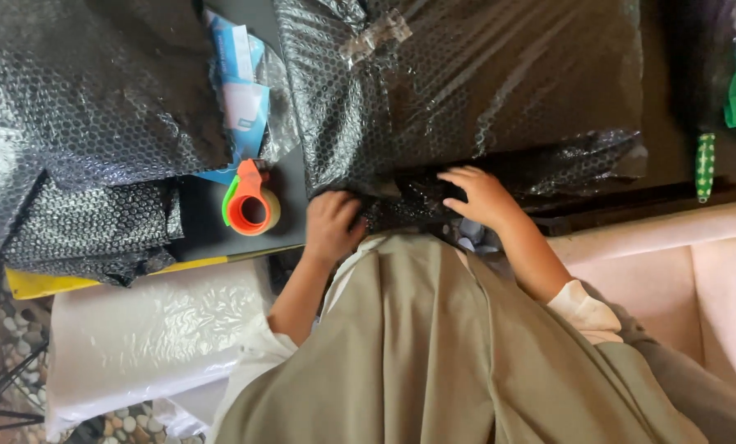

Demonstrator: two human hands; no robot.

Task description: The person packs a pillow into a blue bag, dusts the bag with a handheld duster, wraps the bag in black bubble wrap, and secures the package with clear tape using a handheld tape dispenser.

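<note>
On dark table | black bubble-wrapped parcel [467, 82], glossy, taped | left hand [333, 226] gripping its edge | right hand [479, 196] spread flat on it

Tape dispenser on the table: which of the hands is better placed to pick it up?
The left. The left hand presses the edge of the bubble-wrapped parcel right beside the orange tape dispenser. The right hand rests on the wrap farther away, and would likely have to cross over.

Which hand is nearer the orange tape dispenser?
The left. The left hand grips the edge of the bubble-wrapped parcel just beside the tape dispenser, not touching it. The right hand presses the same edge farther away, beyond the left hand.
</note>
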